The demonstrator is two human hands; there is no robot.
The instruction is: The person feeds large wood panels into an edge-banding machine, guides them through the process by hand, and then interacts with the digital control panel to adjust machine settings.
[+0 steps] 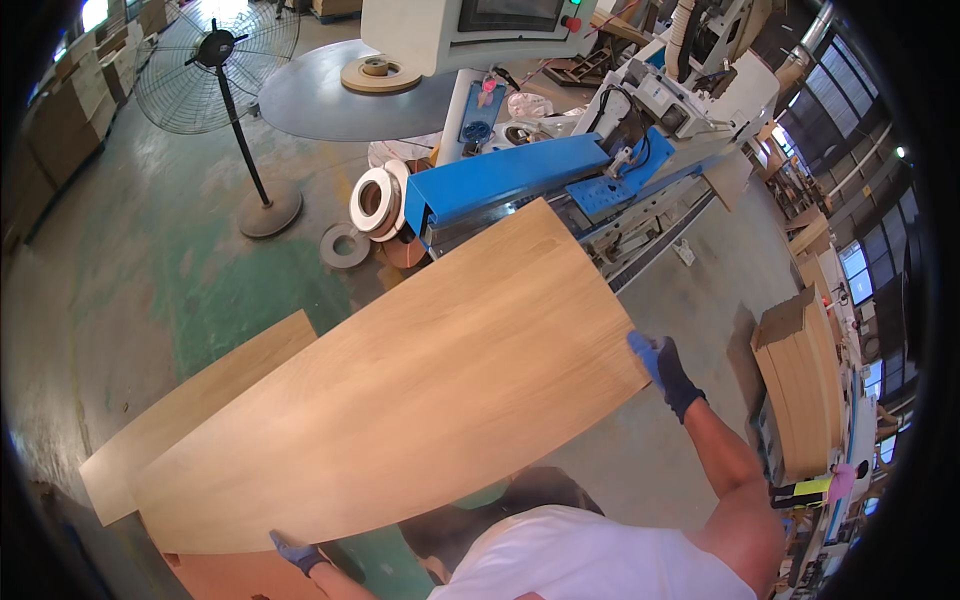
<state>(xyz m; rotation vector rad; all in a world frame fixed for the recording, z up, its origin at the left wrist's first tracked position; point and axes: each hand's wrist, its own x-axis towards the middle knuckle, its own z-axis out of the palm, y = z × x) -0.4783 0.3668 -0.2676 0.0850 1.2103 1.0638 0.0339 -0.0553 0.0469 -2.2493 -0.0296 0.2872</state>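
Note:
A large wood-grain panel (420, 380) lies slantwise in front of me, its far right corner reaching the blue machine. My right hand (665, 374), in a blue and dark glove, is closed on the panel's right end near the corner. Along the near edge at the lower left, my left hand (297, 552), gloved too, grips the same panel, with part of its fingers hidden. Beneath and beyond the panel's left part, a second wood-grain panel (215, 385) shows. A reddish-brown surface (235, 577) peeks out below the near left corner.
A machine with a blue guard (520, 175) and a rail stands ahead. Rolls of edge banding (375, 200) sit beside it, left of the guard. A pedestal fan (216, 48) is at the far left. Stacked panels (800, 385) and a distant person (835, 485) are at the right.

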